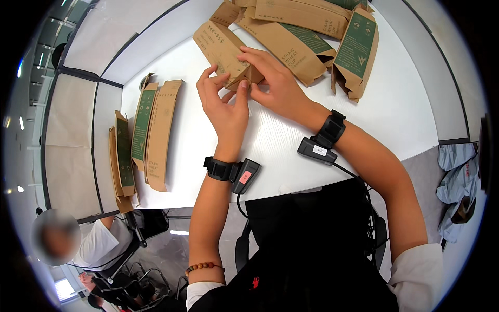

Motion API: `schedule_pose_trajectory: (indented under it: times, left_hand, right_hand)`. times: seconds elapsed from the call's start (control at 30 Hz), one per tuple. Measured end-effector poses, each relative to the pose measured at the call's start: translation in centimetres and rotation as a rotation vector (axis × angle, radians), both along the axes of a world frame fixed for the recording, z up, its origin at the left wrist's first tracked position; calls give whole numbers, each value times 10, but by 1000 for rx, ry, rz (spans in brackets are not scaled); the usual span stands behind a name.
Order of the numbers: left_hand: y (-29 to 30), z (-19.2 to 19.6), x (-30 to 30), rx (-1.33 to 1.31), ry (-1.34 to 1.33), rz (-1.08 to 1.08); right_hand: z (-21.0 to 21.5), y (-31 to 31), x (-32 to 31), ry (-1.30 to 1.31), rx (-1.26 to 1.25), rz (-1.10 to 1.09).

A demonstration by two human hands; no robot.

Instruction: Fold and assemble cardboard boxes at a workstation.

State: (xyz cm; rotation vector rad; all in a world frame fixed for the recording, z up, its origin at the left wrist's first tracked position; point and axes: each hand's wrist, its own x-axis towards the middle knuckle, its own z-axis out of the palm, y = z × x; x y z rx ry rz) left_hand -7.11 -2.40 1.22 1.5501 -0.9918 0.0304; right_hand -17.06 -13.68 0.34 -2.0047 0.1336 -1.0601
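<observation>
Both hands grip a brown cardboard box (217,46) above the far middle of the white table. The box stands opened out into its full shape, tilted, with its near end toward me. My left hand (224,101) curls around the lower left of that end, thumb pressed at the end flap. From the right, my right hand (278,83) lays its fingers over the top face, with the thumb tucked near the same flap. Part of the near end is hidden by my fingers. A flap (224,13) sticks up at the box's far end.
Several brown and green boxes (299,49) lie piled at the far right, one green-faced box (358,49) nearest. Flattened cartons (163,135) lie on the left of the white table (270,151). Grey partitions (70,145) wall the table. A person (99,242) sits at the lower left.
</observation>
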Motion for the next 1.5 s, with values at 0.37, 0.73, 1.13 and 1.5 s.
schedule_pose_trajectory:
  times: [0.37,0.73,1.13,1.5]
  left_hand:
    - [0,2,-2,26,3,20]
    - [6,-2,9,-12,-11,-66]
    - [2,7,8,-117,590,-191]
    - [8,-4,21,-33,298,-366]
  right_hand:
    - [-1,4,3,-22,-36,-79]
    - [5,2,-2,-30,187,-10]
    - [-9,-10,5,-57,352,-71]
    - [-4,-11,5,-72,848,195]
